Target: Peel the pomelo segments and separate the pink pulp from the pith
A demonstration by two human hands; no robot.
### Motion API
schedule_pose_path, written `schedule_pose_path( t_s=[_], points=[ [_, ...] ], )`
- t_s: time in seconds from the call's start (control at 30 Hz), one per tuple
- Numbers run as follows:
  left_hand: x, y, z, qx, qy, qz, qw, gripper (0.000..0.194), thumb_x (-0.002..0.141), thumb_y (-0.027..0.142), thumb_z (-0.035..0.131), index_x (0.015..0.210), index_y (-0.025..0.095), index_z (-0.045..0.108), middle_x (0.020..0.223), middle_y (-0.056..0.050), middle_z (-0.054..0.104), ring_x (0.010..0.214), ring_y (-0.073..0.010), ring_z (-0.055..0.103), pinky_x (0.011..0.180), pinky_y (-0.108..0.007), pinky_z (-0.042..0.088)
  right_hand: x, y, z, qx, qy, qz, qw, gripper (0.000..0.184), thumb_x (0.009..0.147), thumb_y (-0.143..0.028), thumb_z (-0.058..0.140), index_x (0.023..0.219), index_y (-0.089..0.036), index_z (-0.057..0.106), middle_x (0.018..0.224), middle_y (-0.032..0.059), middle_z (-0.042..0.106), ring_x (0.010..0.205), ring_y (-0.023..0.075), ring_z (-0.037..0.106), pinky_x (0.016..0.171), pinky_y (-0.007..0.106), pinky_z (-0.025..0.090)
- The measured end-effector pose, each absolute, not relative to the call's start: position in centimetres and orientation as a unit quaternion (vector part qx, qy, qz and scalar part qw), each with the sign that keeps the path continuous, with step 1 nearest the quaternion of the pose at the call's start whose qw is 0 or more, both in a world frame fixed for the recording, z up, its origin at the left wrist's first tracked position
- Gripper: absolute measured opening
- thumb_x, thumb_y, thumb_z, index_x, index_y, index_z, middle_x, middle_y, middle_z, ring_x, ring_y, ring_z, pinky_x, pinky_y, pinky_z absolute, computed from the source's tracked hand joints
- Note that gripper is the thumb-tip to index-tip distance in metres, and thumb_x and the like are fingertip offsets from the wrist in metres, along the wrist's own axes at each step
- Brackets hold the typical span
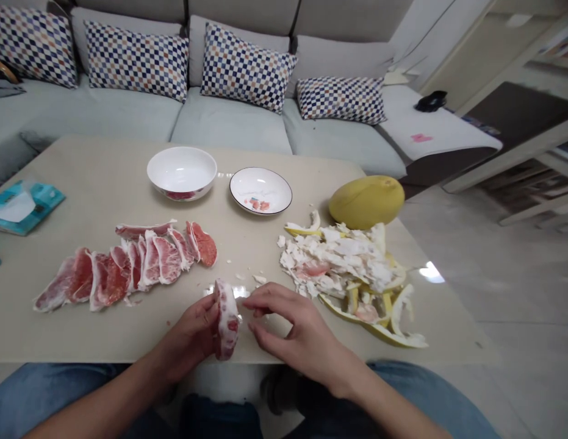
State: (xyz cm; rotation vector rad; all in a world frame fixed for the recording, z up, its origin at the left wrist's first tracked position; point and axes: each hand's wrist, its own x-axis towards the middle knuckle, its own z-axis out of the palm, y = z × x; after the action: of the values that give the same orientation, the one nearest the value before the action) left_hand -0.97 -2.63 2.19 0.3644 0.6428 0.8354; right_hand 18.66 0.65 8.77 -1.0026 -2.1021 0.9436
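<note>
Near the front edge of the table, my left hand (194, 332) grips a pomelo segment (227, 320) from its left side. The segment stands on end, with white pith over its pinkish-red skin. Just right of it is my right hand (295, 332), its thumb and bent fingers apart, with nothing visible between them. A row of pomelo segments (167, 259) with red flesh and white membrane lies beyond my left hand. Beyond my right hand, torn white pith (338, 256) is heaped on yellow-green peel (379, 332).
A whole pomelo (366, 201) rests behind the peel heap. Toward the back stand a white bowl (182, 171) and a dark-rimmed plate (279, 189) with small red bits. A blue tissue pack (43, 198) lies at left. A sofa (229, 131) runs behind the table.
</note>
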Motion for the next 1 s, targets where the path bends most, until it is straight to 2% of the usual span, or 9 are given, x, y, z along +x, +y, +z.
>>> schedule_pose_path(
  t_s=[0.1,0.2,0.33,0.43,0.57,0.73,0.9,1.0],
  points=[
    [-0.9,-2.7,2.3,0.160,0.306,0.392,0.852,0.024,0.090,0.035,0.057,0.105,0.018,0.061,0.080,-0.002,0.056,0.063,-0.0104,0.051,0.057,-0.023,0.039,18.8,0.4,8.1,-0.361,-0.828,0.318,0.287,0.022,0.085,-0.022,0.063,0.107,-0.021,0.067,0.097,0.0077,0.070,0.086,0.0175,0.066,0.076,0.029,0.054],
    [-0.8,-2.8,2.4,0.159,0.301,0.382,0.859,0.021,0.088,0.036,0.059,0.100,0.018,0.061,0.077,-0.001,0.056,0.060,-0.0105,0.050,0.055,-0.023,0.039,18.9,0.2,7.6,-0.342,-0.867,0.251,0.260,0.017,0.092,-0.022,0.056,0.104,-0.020,0.067,0.092,0.0072,0.072,0.082,0.0171,0.067,0.072,0.027,0.054],
    [-0.6,-3.0,2.2,0.169,0.293,0.379,0.862,0.020,0.088,0.036,0.060,0.097,0.019,0.059,0.075,-0.001,0.056,0.059,-0.0108,0.051,0.054,-0.023,0.040,18.8,-0.5,7.5,-0.329,-0.905,0.150,0.225,0.021,0.096,-0.020,0.047,0.104,-0.017,0.066,0.088,0.0081,0.072,0.078,0.0177,0.067,0.067,0.027,0.051],
    [-0.4,-3.2,2.0,0.182,0.293,0.379,0.859,0.018,0.089,0.036,0.058,0.094,0.018,0.058,0.073,-0.001,0.056,0.059,-0.0111,0.051,0.056,-0.023,0.040,18.4,-1.1,7.3,-0.316,-0.920,0.094,0.209,0.025,0.098,-0.018,0.040,0.095,-0.016,0.065,0.077,0.0068,0.070,0.071,0.0167,0.064,0.062,0.026,0.048],
    [-0.2,-3.5,2.1,0.200,0.285,0.380,0.857,0.016,0.091,0.033,0.055,0.093,0.017,0.057,0.069,-0.001,0.057,0.057,-0.0115,0.053,0.059,-0.025,0.041,18.1,-1.5,6.9,-0.326,-0.916,0.042,0.232,0.024,0.097,-0.020,0.043,0.083,-0.015,0.062,0.067,0.0044,0.064,0.060,0.0160,0.058,0.054,0.027,0.042],
    [-0.5,-3.3,2.4,0.217,0.286,0.366,0.858,0.020,0.091,0.032,0.056,0.101,0.016,0.059,0.076,-0.005,0.063,0.054,-0.0097,0.053,0.057,-0.024,0.041,18.3,-0.8,7.3,-0.363,-0.888,0.054,0.276,0.017,0.089,-0.014,0.050,0.076,-0.016,0.060,0.064,0.0019,0.062,0.057,0.0137,0.056,0.052,0.024,0.042],
    [-1.0,-3.3,2.7,0.184,0.301,0.344,0.870,0.026,0.084,0.035,0.066,0.100,0.014,0.061,0.076,-0.005,0.062,0.062,-0.0138,0.061,0.053,-0.022,0.042,19.9,1.3,8.8,-0.422,-0.841,0.065,0.334,0.013,0.084,-0.010,0.052,0.078,-0.018,0.061,0.066,0.0008,0.064,0.060,0.0127,0.060,0.059,0.024,0.046],
    [-1.0,-3.1,2.9,0.158,0.296,0.349,0.875,0.028,0.081,0.034,0.070,0.099,0.013,0.062,0.077,-0.004,0.059,0.063,-0.0141,0.062,0.054,-0.023,0.045,22.7,3.5,9.0,-0.468,-0.820,0.031,0.329,0.012,0.086,-0.015,0.052,0.084,-0.020,0.063,0.076,0.0029,0.067,0.067,0.0156,0.063,0.066,0.027,0.049]
  ],
)
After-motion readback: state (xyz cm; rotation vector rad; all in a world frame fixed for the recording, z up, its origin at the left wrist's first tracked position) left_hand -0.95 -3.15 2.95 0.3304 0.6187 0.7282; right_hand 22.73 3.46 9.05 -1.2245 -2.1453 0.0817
